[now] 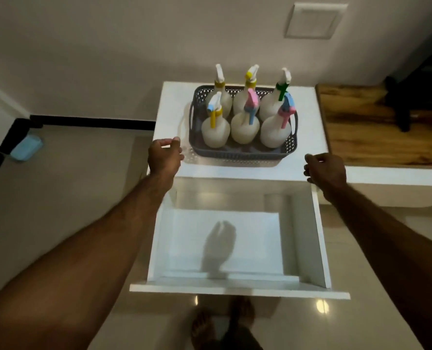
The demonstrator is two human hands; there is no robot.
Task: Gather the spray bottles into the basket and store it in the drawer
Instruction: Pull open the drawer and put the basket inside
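**A:** Checking progress here, working from closest to farthest. The drawer (237, 248) is pulled all the way out below the counter, and there's nothing in it but a shadow. Just past it, both hands sit at the counter's front edge. How would you call them?

**B:** Left hand (165, 157) is off the basket's near-left corner, fingers loosely curled, holding nothing. Right hand (326, 170) is near the right front corner of the counter (308, 137), same deal: relaxed curl, nothing in it. Neither touches the basket as far as I can see.

**A:** And the basket (237, 155)?

**B:** Grey, sitting on the white counter, with six spray bottles (244, 125) standing upright inside in two rows of three. No loose ones in sight.

**A:** So gathering looks done, I'd say. What's left is grabbing the basket by its sides, lowering it into the drawer and pushing that shut.

**B:** Agreed, roughly two-thirds there.
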